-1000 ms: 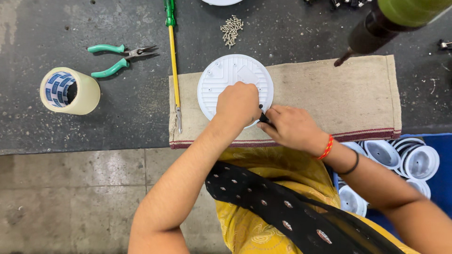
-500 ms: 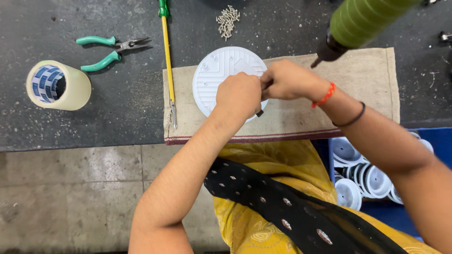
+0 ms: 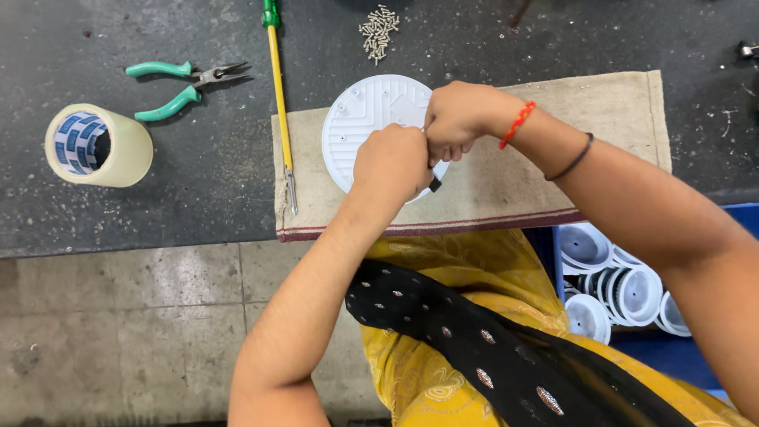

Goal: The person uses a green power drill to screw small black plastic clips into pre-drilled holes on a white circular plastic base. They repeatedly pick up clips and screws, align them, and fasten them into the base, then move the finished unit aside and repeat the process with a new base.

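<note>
White round ribbed disc point(image 3: 365, 126) lies flat on a beige cloth point(image 3: 506, 170), which cushions it on the dark bench point(image 3: 198, 198). Left hand point(image 3: 391, 162) presses down on it, fingers curled; right hand point(image 3: 458, 119) pinches something small at its edge, hidden. Screwdriver point(image 3: 278, 87), pliers point(image 3: 178, 83), screws point(image 3: 378, 30) near.

Both hands are covering the right part of the round white plastic disc point(image 3: 365, 126); whatever they are pinching is hiding between them. The yellow-shafted, green-handled screwdriver point(image 3: 278, 95) is running off the top edge.
</note>
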